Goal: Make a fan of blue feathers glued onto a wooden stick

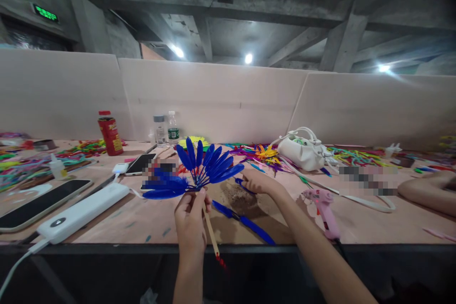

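Observation:
My left hand (192,209) is closed around a feather fan (199,164), near the base of its blue feathers. The feathers spread upward and to the left from the top of a thin wooden stick (211,232), which slants down past my hand to a red tassel at its lower end. To the right of the fan, my right hand (258,182) is closed on a blue feather (239,181), held low over a brown, crumbly-looking patch (238,199) on the board. Loose blue feathers (254,228) lie on the table in front of me.
A pink glue gun (323,211) stands right of my right arm. A white handbag (302,149) and colourful feathers (265,153) sit behind. On the left are a white power bank (83,211), phones (46,204), a red bottle (110,135). Another person's arm (431,190) rests at right.

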Demonstrator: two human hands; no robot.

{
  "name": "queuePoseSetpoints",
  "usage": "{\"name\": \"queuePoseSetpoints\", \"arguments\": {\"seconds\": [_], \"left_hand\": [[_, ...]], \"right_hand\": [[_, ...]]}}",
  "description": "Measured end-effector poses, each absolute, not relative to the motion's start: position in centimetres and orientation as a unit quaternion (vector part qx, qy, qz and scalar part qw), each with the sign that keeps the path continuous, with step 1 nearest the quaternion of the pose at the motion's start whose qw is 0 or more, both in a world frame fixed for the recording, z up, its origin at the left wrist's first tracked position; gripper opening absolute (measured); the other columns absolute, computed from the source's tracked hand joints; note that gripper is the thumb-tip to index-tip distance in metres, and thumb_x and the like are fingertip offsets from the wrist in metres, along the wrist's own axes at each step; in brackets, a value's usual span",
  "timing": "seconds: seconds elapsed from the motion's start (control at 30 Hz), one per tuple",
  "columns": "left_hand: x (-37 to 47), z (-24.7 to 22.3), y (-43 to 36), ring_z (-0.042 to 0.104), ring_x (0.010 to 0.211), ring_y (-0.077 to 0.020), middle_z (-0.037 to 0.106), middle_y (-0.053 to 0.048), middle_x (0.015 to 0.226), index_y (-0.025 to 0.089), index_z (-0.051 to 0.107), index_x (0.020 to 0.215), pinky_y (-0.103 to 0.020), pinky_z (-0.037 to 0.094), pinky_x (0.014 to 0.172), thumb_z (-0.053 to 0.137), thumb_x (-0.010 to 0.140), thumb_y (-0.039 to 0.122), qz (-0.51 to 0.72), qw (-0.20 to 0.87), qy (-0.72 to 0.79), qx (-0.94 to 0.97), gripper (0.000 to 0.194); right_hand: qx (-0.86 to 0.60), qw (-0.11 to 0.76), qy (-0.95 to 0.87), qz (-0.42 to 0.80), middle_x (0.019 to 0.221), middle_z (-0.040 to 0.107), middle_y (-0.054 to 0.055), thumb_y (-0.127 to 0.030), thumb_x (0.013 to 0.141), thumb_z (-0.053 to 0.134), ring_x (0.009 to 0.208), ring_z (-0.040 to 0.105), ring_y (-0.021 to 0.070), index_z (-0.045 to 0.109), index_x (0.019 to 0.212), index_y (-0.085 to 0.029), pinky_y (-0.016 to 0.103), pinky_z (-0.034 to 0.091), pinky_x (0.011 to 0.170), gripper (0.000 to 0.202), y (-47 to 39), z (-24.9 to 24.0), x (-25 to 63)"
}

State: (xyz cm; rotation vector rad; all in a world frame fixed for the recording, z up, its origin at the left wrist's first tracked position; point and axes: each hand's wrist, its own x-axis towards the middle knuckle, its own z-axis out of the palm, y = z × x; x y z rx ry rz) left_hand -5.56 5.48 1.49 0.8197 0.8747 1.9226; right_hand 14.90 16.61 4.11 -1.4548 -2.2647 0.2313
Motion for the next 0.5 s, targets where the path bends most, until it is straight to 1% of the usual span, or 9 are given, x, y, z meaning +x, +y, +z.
{"name": "queuePoseSetpoints", "arguments": {"seconds": [0.07, 0.13, 0.23, 0.3, 0.37, 0.4, 0.43, 0.5], "left_hand": [[-5.6, 1.4, 5.5, 0.054, 0.05, -0.0083, 0.066, 0.002, 0.06, 0.014, 0.074, 0.081, -0.016, 0.039, 0.047, 0.086, 0.068, 0.031, 0.77, 0.427, 0.347, 0.322, 0.024], [-5.6, 1.4, 5.5, 0.054, 0.05, -0.0083, 0.066, 0.002, 0.06, 0.014, 0.073, 0.08, -0.016, 0.039, 0.046, 0.086, 0.068, 0.032, 0.772, 0.428, 0.347, 0.317, 0.025], [-5.7, 1.3, 5.6, 0.054, 0.049, -0.008, 0.065, 0.003, 0.06, 0.015, 0.071, 0.077, -0.016, 0.038, 0.045, 0.087, 0.068, 0.035, 0.773, 0.425, 0.351, 0.315, 0.027], [-5.7, 1.2, 5.6, 0.054, 0.05, -0.0081, 0.065, 0.003, 0.06, 0.015, 0.07, 0.077, -0.016, 0.04, 0.047, 0.086, 0.07, 0.037, 0.77, 0.421, 0.357, 0.32, 0.028], [-5.7, 1.2, 5.7, 0.055, 0.052, -0.0083, 0.065, 0.002, 0.061, 0.016, 0.07, 0.077, -0.016, 0.042, 0.049, 0.084, 0.072, 0.038, 0.76, 0.413, 0.368, 0.341, 0.027], [-5.7, 1.1, 5.7, 0.055, 0.052, -0.0083, 0.065, 0.003, 0.06, 0.016, 0.069, 0.075, -0.016, 0.042, 0.05, 0.083, 0.074, 0.039, 0.752, 0.409, 0.375, 0.355, 0.026], [-5.7, 1.1, 5.8, 0.054, 0.051, -0.0083, 0.064, 0.003, 0.059, 0.016, 0.068, 0.073, -0.016, 0.042, 0.049, 0.082, 0.074, 0.039, 0.744, 0.406, 0.381, 0.37, 0.027], [-5.6, 1.1, 5.9, 0.053, 0.048, -0.0083, 0.064, 0.002, 0.057, 0.016, 0.066, 0.07, -0.016, 0.04, 0.046, 0.081, 0.074, 0.039, 0.725, 0.408, 0.386, 0.398, 0.027]], "right_hand": [[-0.511, 0.28, -0.802, 0.132, 0.111, 0.071, 0.006, -0.035, 0.1, 0.067, 0.094, 0.07, 0.02, 0.069, 0.113, -0.016, 0.04, 0.06, 0.084, 0.023, 16.6, 4.9, 15.7], [-0.492, 0.36, -0.773, 0.175, 0.105, 0.073, 0.005, -0.036, 0.1, 0.066, 0.091, 0.071, 0.0192, 0.07, 0.107, -0.015, 0.039, 0.06, 0.083, 0.023, 16.5, 5.8, 16.4], [-0.445, 0.48, -0.718, 0.239, 0.104, 0.075, 0.006, -0.037, 0.101, 0.063, 0.092, 0.072, 0.0195, 0.07, 0.112, -0.015, 0.039, 0.06, 0.084, 0.025, 16.4, 6.5, 17.1], [-0.409, 0.544, -0.68, 0.271, 0.101, 0.075, 0.006, -0.034, 0.097, 0.069, 0.091, 0.072, 0.0197, 0.069, 0.114, -0.015, 0.039, 0.059, 0.084, 0.026, 16.5, 6.4, 17.3], [-0.379, 0.603, -0.64, 0.289, 0.093, 0.072, 0.002, -0.033, 0.092, 0.075, 0.084, 0.07, 0.0177, 0.068, 0.107, -0.015, 0.036, 0.058, 0.078, 0.024, 16.8, 6.2, 17.5], [-0.365, 0.63, -0.619, 0.295, 0.088, 0.069, 0.0, -0.034, 0.092, 0.075, 0.077, 0.067, 0.0158, 0.067, 0.102, -0.015, 0.033, 0.057, 0.074, 0.022, 17.0, 6.2, 17.6], [-0.35, 0.656, -0.598, 0.299, 0.083, 0.065, -0.002, -0.036, 0.093, 0.073, 0.071, 0.064, 0.0139, 0.066, 0.096, -0.016, 0.031, 0.055, 0.069, 0.022, 17.1, 6.2, 17.8], [-0.316, 0.698, -0.562, 0.311, 0.076, 0.058, -0.004, -0.042, 0.097, 0.067, 0.063, 0.057, 0.0117, 0.062, 0.089, -0.017, 0.027, 0.051, 0.062, 0.027, 17.2, 6.5, 18.0]]}}
